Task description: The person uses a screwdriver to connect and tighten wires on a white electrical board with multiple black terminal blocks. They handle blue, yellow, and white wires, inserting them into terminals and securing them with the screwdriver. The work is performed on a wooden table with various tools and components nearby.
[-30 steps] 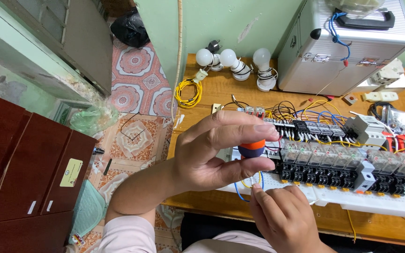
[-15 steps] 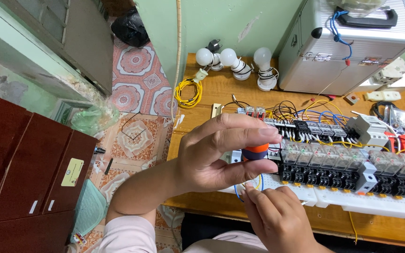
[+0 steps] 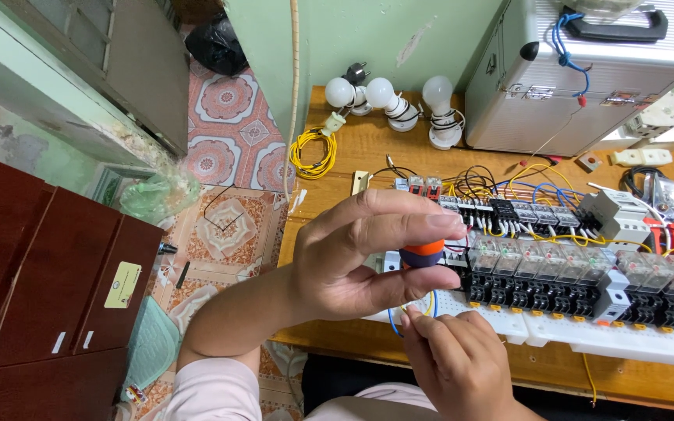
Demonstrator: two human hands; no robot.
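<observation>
The screwdriver handle [image 3: 421,255], orange over dark blue, sits upright inside the left hand [image 3: 352,257], pinched between the forefinger laid across its top and the thumb beneath, above the white panel [image 3: 665,343] of relays [image 3: 579,273] on the wooden surface [image 3: 368,148]. Against the frame half a second back, the left hand has held its place, while the right hand [image 3: 454,359] has crept up closer under it. The left grip is pressed together around the handle. The right grip is pinching thin blue and yellow wires [image 3: 429,306] at its fingertips, just below the left thumb.
</observation>
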